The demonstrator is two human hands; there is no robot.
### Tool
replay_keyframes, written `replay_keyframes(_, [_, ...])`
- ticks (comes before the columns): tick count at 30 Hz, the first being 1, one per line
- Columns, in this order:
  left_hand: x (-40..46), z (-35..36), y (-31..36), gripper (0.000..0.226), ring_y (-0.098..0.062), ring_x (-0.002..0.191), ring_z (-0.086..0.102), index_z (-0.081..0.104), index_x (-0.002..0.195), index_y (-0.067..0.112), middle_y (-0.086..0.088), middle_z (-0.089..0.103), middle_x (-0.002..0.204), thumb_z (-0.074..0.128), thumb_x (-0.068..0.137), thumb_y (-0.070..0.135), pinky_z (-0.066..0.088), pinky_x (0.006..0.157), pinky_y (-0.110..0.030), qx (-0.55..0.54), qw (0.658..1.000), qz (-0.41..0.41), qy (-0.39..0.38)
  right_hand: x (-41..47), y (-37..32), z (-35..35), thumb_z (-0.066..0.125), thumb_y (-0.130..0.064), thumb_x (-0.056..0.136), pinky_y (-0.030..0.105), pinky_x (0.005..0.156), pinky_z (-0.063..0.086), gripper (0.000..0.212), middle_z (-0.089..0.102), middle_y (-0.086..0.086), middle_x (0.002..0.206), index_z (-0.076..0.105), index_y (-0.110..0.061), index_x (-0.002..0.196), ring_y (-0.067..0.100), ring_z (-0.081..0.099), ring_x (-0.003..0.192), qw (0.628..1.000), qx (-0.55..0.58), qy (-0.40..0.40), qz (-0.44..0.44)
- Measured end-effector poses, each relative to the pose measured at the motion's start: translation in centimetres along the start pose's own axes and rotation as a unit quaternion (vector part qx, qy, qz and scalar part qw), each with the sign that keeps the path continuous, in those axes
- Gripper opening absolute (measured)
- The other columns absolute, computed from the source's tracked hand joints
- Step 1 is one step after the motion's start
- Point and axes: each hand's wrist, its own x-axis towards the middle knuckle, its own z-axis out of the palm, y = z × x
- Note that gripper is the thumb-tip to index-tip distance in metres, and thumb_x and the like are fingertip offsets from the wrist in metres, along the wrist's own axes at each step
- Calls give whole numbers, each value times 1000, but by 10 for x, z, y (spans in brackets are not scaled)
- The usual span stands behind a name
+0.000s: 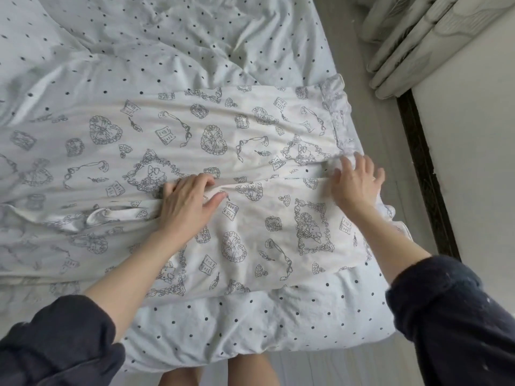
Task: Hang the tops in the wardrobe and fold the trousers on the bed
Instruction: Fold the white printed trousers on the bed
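Head view: soft, even daylight, cool grey-white cast, moderate sharpness.

Light seems to come from the far right, near the curtain (423,37), though the source is out of frame. Shadows faint: shallow grey folds in the dotted bedding (139,37), a soft shade under the left hand (186,204) and right hand (355,185). No glare. Print on the trousers (250,140) crisp at centre, smeared toward the left edge. Wide-angle bowing bends the dark floor strip (426,174) at right. Near sleeves (457,316) slightly soft.
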Motion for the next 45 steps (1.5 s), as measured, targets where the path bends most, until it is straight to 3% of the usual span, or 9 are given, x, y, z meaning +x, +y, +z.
replay_keyframes(6, [-46, -22, -49, 51, -23, 89, 53, 62, 95, 15, -4, 64, 95, 27, 89, 51, 33, 77, -39, 69, 997, -32, 8, -66, -83, 12, 29, -34, 97, 53, 114, 6, 47, 31, 8, 151, 41, -16, 138, 24, 23, 142, 987, 96, 21, -127])
replay_keyframes(10, [-78, -47, -98, 42, -31, 104, 52, 62, 107, 13, -10, 59, 113, 36, 88, 40, 35, 85, -46, 115, 989, -73, 61, -107, -148, 17, 34, -35, 98, 50, 115, -2, 49, 23, 5, 156, 34, -20, 144, 21, 15, 145, 974, 140, -2, -178])
replay_keyframes(16, [-121, -62, -169, 48, -30, 138, 26, 42, 140, 16, -11, 33, 149, 41, 95, 34, 23, 108, -56, 76, 983, -165, 32, -157, -221, 18, 40, -38, 97, 51, 113, -10, 54, 16, 8, 157, 30, -19, 147, 26, 8, 146, 948, 116, -23, -295])
replay_keyframes(24, [-202, -64, -284, 62, -34, 142, 16, 27, 148, 16, -17, 20, 154, 55, 93, 24, 19, 112, -57, -71, 940, -328, 60, -220, -348, 33, 47, -36, 96, 59, 112, -3, 55, 22, 10, 155, 34, -17, 146, 29, 13, 145, 933, 66, -6, -355])
replay_keyframes(28, [-240, -60, -334, 63, -32, 126, 42, 32, 142, 8, -17, 41, 140, 61, 89, 26, 39, 100, -44, -284, 840, -460, 41, -267, -414, 49, 48, -37, 95, 61, 112, -4, 56, 20, 10, 156, 33, -19, 146, 26, 3, 143, 914, 32, -30, -402])
replay_keyframes(31, [-261, -57, -350, 44, -20, 98, 57, 48, 126, 9, -2, 57, 116, 62, 89, 29, 46, 79, -30, -391, 787, -476, -17, -300, -442, 62, 60, -36, 88, 67, 108, 14, 55, 33, 12, 151, 47, -18, 138, 31, 24, 140, 892, -11, -51, -449])
replay_keyframes(35, [-285, -63, -368, 8, -18, 79, 57, 60, 98, 18, -2, 65, 95, 57, 92, 22, 47, 68, -27, -476, 762, -437, -45, -328, -449, 77, 65, -46, 83, 68, 105, 23, 63, 35, 11, 149, 49, -18, 137, 31, 32, 138, 878, -68, -62, -470])
replay_keyframes(41, [-333, -74, -394, 8, 0, 59, 57, 62, 87, 25, 7, 65, 77, 64, 88, 17, 42, 51, -10, -518, 741, -417, -96, -350, -463, 81, 32, -58, 90, 66, 110, 9, 63, 34, 7, 151, 45, -20, 140, 29, 28, 140, 866, -79, -128, -477])
replay_keyframes(45, [-338, -68, -399, 7, -9, 63, 51, 63, 85, 18, 5, 60, 69, 65, 88, 24, 38, 57, -19, -508, 752, -393, -151, -333, -498, 73, 42, -44, 92, 65, 110, 16, 50, 53, 7, 134, 50, -17, 134, 26, 46, 129, 877, -12, -61, -476])
